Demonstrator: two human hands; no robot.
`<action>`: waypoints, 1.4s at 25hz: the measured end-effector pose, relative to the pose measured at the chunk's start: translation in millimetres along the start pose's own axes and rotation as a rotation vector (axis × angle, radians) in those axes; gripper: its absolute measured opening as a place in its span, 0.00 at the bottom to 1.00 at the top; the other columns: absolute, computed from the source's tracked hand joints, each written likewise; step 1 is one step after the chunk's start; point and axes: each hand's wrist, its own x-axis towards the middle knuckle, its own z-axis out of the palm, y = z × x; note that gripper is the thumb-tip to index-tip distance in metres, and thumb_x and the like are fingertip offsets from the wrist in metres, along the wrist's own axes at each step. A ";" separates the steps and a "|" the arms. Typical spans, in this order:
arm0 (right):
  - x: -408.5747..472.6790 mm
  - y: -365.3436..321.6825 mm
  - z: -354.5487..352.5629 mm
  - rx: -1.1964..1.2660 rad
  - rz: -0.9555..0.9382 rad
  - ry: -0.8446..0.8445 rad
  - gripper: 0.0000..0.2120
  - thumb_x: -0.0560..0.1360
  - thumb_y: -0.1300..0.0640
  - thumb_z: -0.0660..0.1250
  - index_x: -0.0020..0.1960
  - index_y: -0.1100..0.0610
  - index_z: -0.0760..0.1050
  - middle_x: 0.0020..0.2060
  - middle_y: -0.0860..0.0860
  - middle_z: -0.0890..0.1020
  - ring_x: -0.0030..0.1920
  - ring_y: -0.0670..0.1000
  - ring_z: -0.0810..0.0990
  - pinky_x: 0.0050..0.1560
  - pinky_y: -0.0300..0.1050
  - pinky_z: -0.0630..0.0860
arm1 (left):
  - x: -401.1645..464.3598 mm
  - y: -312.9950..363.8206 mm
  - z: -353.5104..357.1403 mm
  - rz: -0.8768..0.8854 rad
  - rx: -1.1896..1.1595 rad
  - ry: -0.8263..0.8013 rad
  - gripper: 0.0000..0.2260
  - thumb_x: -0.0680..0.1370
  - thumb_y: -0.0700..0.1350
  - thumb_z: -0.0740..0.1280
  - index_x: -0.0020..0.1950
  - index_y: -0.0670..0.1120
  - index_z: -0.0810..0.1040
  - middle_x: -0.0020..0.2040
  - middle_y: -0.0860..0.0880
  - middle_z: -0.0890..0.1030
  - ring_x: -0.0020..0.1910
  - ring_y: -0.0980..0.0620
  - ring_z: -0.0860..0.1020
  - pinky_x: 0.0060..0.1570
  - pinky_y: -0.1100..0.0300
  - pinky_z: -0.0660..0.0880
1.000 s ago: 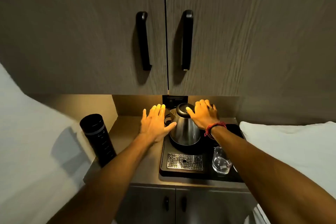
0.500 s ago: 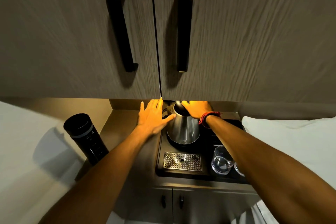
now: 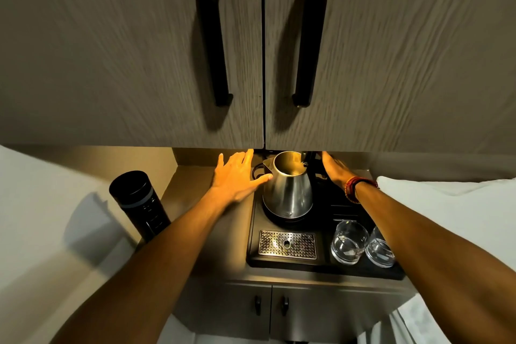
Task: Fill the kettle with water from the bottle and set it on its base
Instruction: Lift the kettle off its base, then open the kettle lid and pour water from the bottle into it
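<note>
A steel kettle (image 3: 287, 193) stands on its round black base (image 3: 275, 219) at the back of a black tray (image 3: 324, 268). Its black lid (image 3: 307, 158) is flipped up, so the bare inside shows. My left hand (image 3: 237, 179) is spread open at the kettle's left, thumb tip touching the wall below the spout. My right hand (image 3: 333, 172) lies against the black handle and raised lid on the right; the overhead cabinet hides its fingertips. A tall black bottle (image 3: 139, 204) stands capped at the left of the counter, apart from both hands.
Overhead cabinet doors (image 3: 139, 64) with black handles hang low over the kettle. The tray also holds a perforated metal drip grate (image 3: 287, 244) and two clear glasses (image 3: 349, 243) at the front right. White bedding (image 3: 460, 209) lies to the right; lower cabinet doors sit below.
The kettle's lid, shut a second ago, now stands open. My right hand has shifted from the top of the lid to the handle side. The view has tilted up and closer.
</note>
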 end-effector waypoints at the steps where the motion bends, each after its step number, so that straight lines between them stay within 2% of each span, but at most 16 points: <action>1: 2.0 -3.6 1.6 -0.017 -0.038 0.041 0.21 0.81 0.43 0.48 0.62 0.51 0.73 0.64 0.56 0.76 0.63 0.57 0.74 0.62 0.51 0.67 | -1.4 -2.5 -3.8 0.001 0.003 0.009 0.45 0.74 0.76 0.50 0.81 0.46 0.55 0.79 0.45 0.64 0.79 0.46 0.61 0.76 0.36 0.50; 2: 2.8 -10.2 2.6 0.030 -0.046 0.065 0.18 0.81 0.46 0.49 0.60 0.52 0.74 0.64 0.58 0.77 0.59 0.56 0.74 0.59 0.50 0.67 | -3.0 -5.5 -8.6 -0.002 0.004 0.021 0.45 0.74 0.76 0.51 0.81 0.46 0.57 0.78 0.45 0.65 0.78 0.45 0.62 0.76 0.36 0.50; 3: 3.7 -18.0 3.1 0.078 -0.028 0.080 0.18 0.82 0.49 0.50 0.61 0.55 0.74 0.67 0.60 0.75 0.61 0.58 0.73 0.61 0.51 0.67 | -3.9 -8.9 -14.4 -0.008 0.003 0.030 0.44 0.74 0.76 0.51 0.80 0.46 0.59 0.78 0.45 0.66 0.78 0.45 0.63 0.76 0.36 0.51; 5: 8.5 -32.8 5.1 0.113 -0.031 0.095 0.20 0.83 0.54 0.50 0.70 0.59 0.69 0.72 0.60 0.70 0.70 0.60 0.69 0.69 0.51 0.63 | -7.1 -15.5 -27.6 -0.038 0.004 0.047 0.42 0.75 0.75 0.52 0.78 0.47 0.63 0.76 0.45 0.69 0.76 0.45 0.65 0.76 0.36 0.53; 7: 13.4 -52.4 11.4 0.074 -0.047 0.055 0.20 0.83 0.57 0.51 0.71 0.62 0.69 0.73 0.61 0.69 0.72 0.61 0.67 0.71 0.51 0.62 | -13.6 -23.8 -40.4 -0.078 0.013 0.085 0.38 0.77 0.72 0.54 0.76 0.46 0.66 0.75 0.44 0.71 0.76 0.44 0.66 0.76 0.37 0.55; 11: 7.4 -95.5 48.6 0.057 -0.087 -0.074 0.16 0.80 0.62 0.60 0.66 0.67 0.73 0.64 0.66 0.77 0.66 0.65 0.74 0.59 0.52 0.72 | -34.3 -49.3 -63.8 -0.158 0.027 0.152 0.31 0.79 0.62 0.60 0.75 0.44 0.67 0.75 0.42 0.70 0.75 0.41 0.66 0.76 0.39 0.56; 14: 6.3 -114.0 80.7 0.010 -0.134 -0.161 0.22 0.79 0.66 0.59 0.73 0.65 0.63 0.61 0.70 0.76 0.62 0.69 0.75 0.62 0.60 0.70 | -48.5 -66.4 -76.4 -0.243 0.109 0.109 0.33 0.79 0.60 0.62 0.78 0.44 0.60 0.77 0.42 0.66 0.77 0.41 0.63 0.77 0.39 0.53; 16: 3.5 -123.3 100.4 -0.023 -0.189 -0.206 0.27 0.78 0.69 0.57 0.76 0.61 0.59 0.58 0.71 0.77 0.58 0.70 0.77 0.60 0.61 0.72 | -56.7 -76.8 -81.6 -0.305 0.160 0.054 0.35 0.78 0.60 0.63 0.79 0.45 0.57 0.78 0.42 0.66 0.77 0.41 0.63 0.77 0.38 0.50; 19: -0.6 -126.0 131.6 -0.152 -0.345 -0.235 0.24 0.81 0.64 0.54 0.76 0.59 0.57 0.55 0.70 0.78 0.55 0.69 0.79 0.57 0.59 0.73 | -69.4 -92.0 -85.2 -0.329 0.236 -0.018 0.32 0.78 0.61 0.61 0.77 0.43 0.61 0.74 0.42 0.69 0.74 0.41 0.67 0.76 0.36 0.51; 21: -2.9 -123.1 146.7 -0.226 -0.429 -0.267 0.23 0.82 0.62 0.53 0.77 0.58 0.57 0.55 0.68 0.78 0.55 0.68 0.79 0.57 0.58 0.74 | -79.9 -102.8 -88.3 -0.341 0.264 -0.075 0.32 0.78 0.61 0.60 0.77 0.44 0.60 0.73 0.43 0.69 0.73 0.41 0.67 0.74 0.35 0.54; 24: -3.6 -116.1 163.1 -0.189 -0.427 -0.298 0.21 0.83 0.56 0.50 0.76 0.55 0.59 0.56 0.64 0.78 0.54 0.64 0.79 0.55 0.51 0.72 | -98.6 -120.5 -94.7 -0.307 0.234 -0.094 0.30 0.77 0.62 0.61 0.73 0.46 0.63 0.69 0.42 0.71 0.65 0.39 0.72 0.65 0.40 0.68; 26: -3.6 -115.5 168.1 -0.186 -0.389 -0.288 0.20 0.84 0.54 0.49 0.74 0.57 0.62 0.56 0.66 0.79 0.54 0.65 0.79 0.55 0.51 0.72 | -111.3 -132.0 -96.9 -0.262 0.202 -0.067 0.27 0.75 0.62 0.63 0.67 0.47 0.67 0.64 0.43 0.74 0.59 0.41 0.75 0.56 0.46 0.74; 29: -0.4 -115.0 168.1 -0.279 -0.412 -0.236 0.20 0.82 0.56 0.54 0.73 0.60 0.63 0.58 0.67 0.74 0.59 0.66 0.74 0.58 0.55 0.71 | -124.1 -146.0 -99.7 -0.229 0.115 -0.068 0.26 0.72 0.59 0.67 0.65 0.49 0.68 0.63 0.45 0.73 0.59 0.43 0.74 0.54 0.50 0.76; 32: 4.0 -116.9 161.3 -0.256 -0.390 -0.129 0.26 0.82 0.46 0.52 0.73 0.62 0.63 0.71 0.62 0.66 0.72 0.62 0.64 0.72 0.59 0.63 | -129.0 -157.3 -107.0 -0.246 -0.009 -0.087 0.25 0.73 0.54 0.70 0.67 0.50 0.67 0.64 0.45 0.74 0.61 0.44 0.73 0.54 0.53 0.75; 33: 3.6 -117.7 161.2 -0.283 -0.400 -0.138 0.28 0.82 0.45 0.50 0.76 0.61 0.60 0.76 0.60 0.61 0.77 0.61 0.58 0.75 0.60 0.58 | -129.7 -159.3 -108.4 -0.266 -0.005 -0.085 0.25 0.74 0.56 0.69 0.67 0.49 0.67 0.63 0.44 0.75 0.61 0.43 0.74 0.53 0.52 0.76; 35: 4.0 -113.8 164.5 -0.380 -0.411 -0.204 0.29 0.82 0.45 0.47 0.79 0.58 0.52 0.80 0.56 0.51 0.80 0.58 0.47 0.77 0.62 0.49 | -129.3 -159.9 -109.0 -0.346 0.109 -0.047 0.28 0.77 0.65 0.63 0.66 0.46 0.66 0.61 0.41 0.77 0.57 0.41 0.77 0.51 0.49 0.78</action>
